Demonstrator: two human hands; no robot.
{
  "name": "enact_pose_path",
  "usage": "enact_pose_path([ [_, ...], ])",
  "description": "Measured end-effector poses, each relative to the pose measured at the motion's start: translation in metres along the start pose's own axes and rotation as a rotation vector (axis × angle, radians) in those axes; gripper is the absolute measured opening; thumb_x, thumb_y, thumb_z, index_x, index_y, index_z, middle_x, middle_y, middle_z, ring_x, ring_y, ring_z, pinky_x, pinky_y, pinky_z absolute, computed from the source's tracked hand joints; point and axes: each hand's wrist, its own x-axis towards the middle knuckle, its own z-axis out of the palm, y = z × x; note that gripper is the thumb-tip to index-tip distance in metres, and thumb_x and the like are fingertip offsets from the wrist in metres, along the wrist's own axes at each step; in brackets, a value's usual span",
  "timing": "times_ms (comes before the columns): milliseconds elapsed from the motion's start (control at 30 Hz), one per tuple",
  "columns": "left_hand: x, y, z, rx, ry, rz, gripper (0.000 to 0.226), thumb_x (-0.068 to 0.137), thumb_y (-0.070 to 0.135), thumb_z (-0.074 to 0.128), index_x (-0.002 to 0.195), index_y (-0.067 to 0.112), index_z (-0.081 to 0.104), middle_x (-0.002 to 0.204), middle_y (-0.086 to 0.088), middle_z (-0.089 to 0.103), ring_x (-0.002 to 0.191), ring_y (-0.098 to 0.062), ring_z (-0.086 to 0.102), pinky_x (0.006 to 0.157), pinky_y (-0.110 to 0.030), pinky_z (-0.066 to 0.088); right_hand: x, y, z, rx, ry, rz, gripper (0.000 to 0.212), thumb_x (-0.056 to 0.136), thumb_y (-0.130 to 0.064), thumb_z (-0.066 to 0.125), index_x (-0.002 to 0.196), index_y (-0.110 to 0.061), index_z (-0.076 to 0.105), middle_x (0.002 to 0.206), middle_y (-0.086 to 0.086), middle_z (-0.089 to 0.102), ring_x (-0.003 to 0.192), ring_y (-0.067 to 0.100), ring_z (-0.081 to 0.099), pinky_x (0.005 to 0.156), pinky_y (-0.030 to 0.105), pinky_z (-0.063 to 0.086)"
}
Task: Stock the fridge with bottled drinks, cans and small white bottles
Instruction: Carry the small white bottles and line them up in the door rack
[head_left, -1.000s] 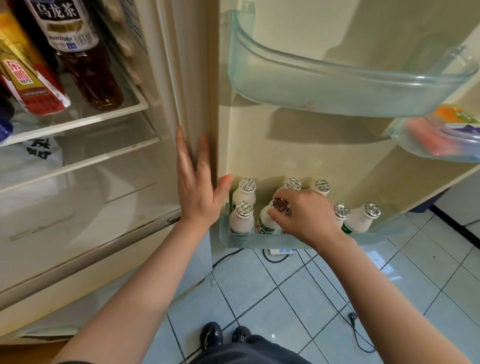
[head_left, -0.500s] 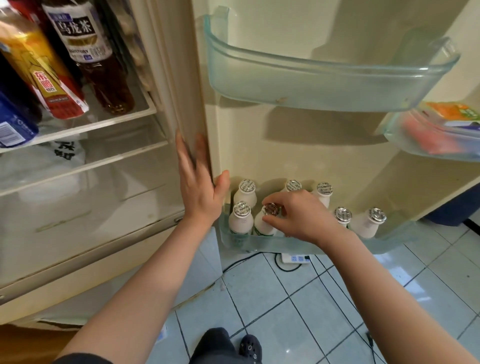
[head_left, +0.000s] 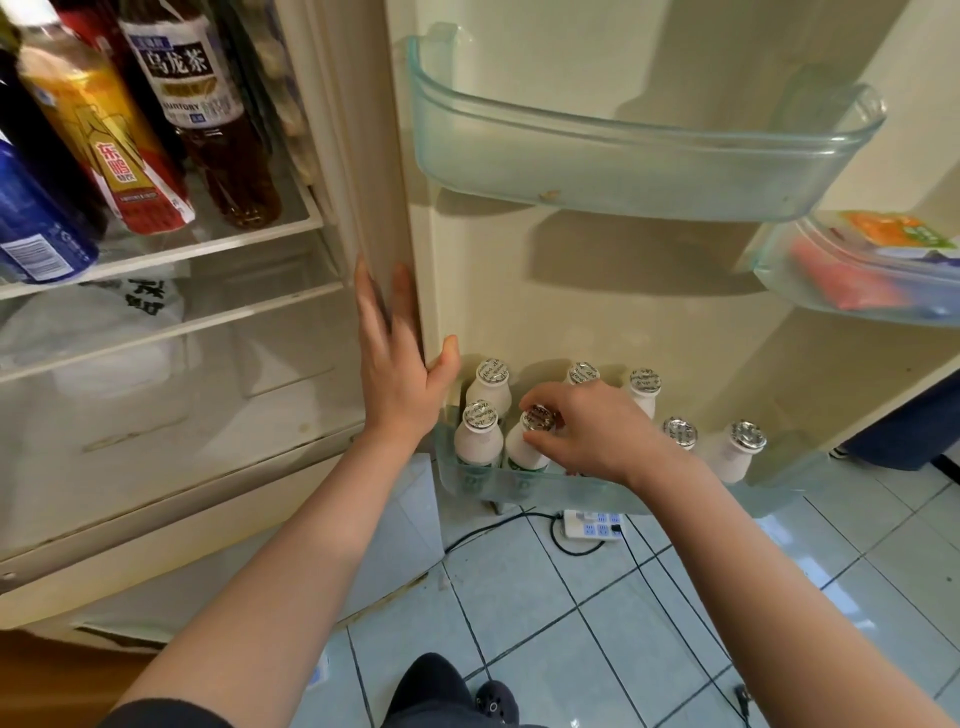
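Several small white bottles with foil caps stand in the lowest door bin (head_left: 597, 491) of the open fridge. My right hand (head_left: 587, 431) pinches the neck of one small white bottle (head_left: 524, 447) in the front row, second from the left. Another white bottle (head_left: 478, 436) stands just left of it, and a further one (head_left: 737, 452) leans at the bin's right end. My left hand (head_left: 400, 374) lies flat, fingers spread, against the inner edge of the fridge door. On the upper fridge shelf stand a tea bottle (head_left: 208, 114), a yellow-red bottle (head_left: 109, 150) and a blue can (head_left: 31, 218).
An empty clear door bin (head_left: 623, 171) hangs above the bottles. A bin at the right (head_left: 831, 291) holds orange and red packets. A white bag (head_left: 93, 322) lies on the lower glass shelf. A power strip (head_left: 592, 522) with cables lies on the tiled floor under the door.
My right hand has slid left along the front row with the bottle it grips. The view has shifted right and closer. My left hand stays on the door edge.
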Motion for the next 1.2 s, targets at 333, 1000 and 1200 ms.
enact_pose_path([
  [333,0.0,0.0,0.005,0.004,0.035,0.007,0.07,0.087,0.032,0.044,0.145,0.013,0.01,0.148,-0.038,0.009,0.14,-0.045,0.017,0.109,-0.054,0.031,-0.002,0.008,-0.015,0.098,0.237,0.086,0.029,0.089,-0.035,0.056,0.115,-0.023,0.062,0.106,-0.004,0.067,0.093,0.016,0.062,0.074,0.029,0.046],
  [1000,0.0,0.006,0.01,-0.019,0.087,-0.002,0.066,0.089,0.033,0.04,0.143,0.007,0.012,0.146,-0.04,0.013,0.139,-0.047,0.02,0.112,-0.049,0.029,0.02,0.03,-0.001,-0.248,0.159,0.296,0.038,0.094,-0.034,0.045,0.128,-0.019,0.047,0.115,0.004,0.064,0.101,0.028,0.061,0.084,0.034,0.035],
  [1200,0.0,0.005,0.011,-0.024,0.099,0.017,0.065,0.088,0.032,0.04,0.141,0.004,0.015,0.144,-0.042,0.014,0.138,-0.049,0.021,0.11,-0.051,0.03,0.028,0.027,-0.006,-0.135,0.154,0.283,0.036,0.093,-0.037,0.05,0.119,-0.013,0.053,0.106,0.009,0.066,0.097,0.031,0.061,0.072,0.033,0.038],
])
